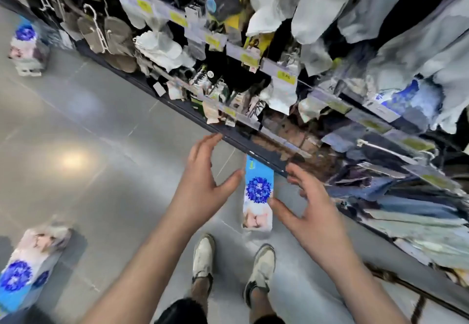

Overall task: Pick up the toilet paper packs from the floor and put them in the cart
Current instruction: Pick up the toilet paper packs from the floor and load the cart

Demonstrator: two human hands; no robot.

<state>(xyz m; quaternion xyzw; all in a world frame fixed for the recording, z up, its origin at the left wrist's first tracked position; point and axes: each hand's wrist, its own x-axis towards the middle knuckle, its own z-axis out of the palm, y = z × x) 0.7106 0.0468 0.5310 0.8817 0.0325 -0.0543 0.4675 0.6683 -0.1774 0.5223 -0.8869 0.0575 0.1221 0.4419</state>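
Note:
A toilet paper pack point(257, 194), blue and white with a dark blue flower, stands on the grey floor just ahead of my feet. My left hand point(204, 184) is spread open on its left side, thumb close to the pack's upper edge. My right hand point(308, 204) is open on its right side, thumb near the pack's lower half. Neither hand grips it. A second pack point(24, 273) lies at the lower left. A third pack point(26, 46) stands far off at the upper left. The cart is not in view.
A long store shelf point(253, 143) runs diagonally from upper left to lower right, hung with slippers, socks and folded clothes. Its dark base edge passes right behind the middle pack. My two shoes point(203, 255) stand just below that pack. Grey tiled floor point(88, 133) stretches to the left.

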